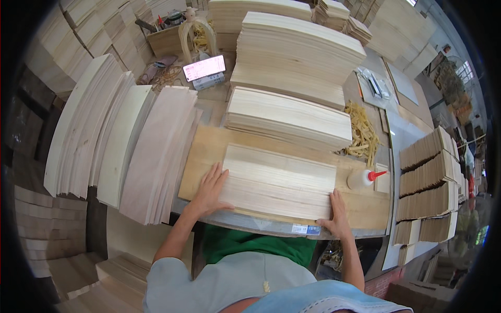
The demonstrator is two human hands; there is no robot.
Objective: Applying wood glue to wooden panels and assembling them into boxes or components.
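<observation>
Nearest the body, the left hand [210, 188] lies flat and open, fingers spread, pressed against the left end of a small stack of thin pale wood sheets [279, 180]; it grips nothing, only rests on the stack's edge and top. The right hand [338, 213] is likewise open, palm down, fingers straight, set against the stack's right end near its front corner. The stack sits between the two hands on a wider wooden board [201, 156] that lies on the workbench [261, 225], whose front edge carries a small blue and white label.

Just right of the stack, a white glue bottle with a red nozzle [364, 178] lies on its side on the board, apart from the right hand. Further right stand rows of small brown veneer pieces [425, 175], packed on edge.

Left of the board, long pale sheets [156, 156] lean in overlapping piles, with more beyond them at the left.

Behind the held stack lies a second, thicker pile of sheets [289, 117], and behind that a taller pile [300, 57]. A tangle of yellowish strips [361, 134] lies to the right of the second pile. Farther back, a small device with a lit pink screen [204, 68] rests among coiled cord and tools, with more wood stacked along the far edge
</observation>
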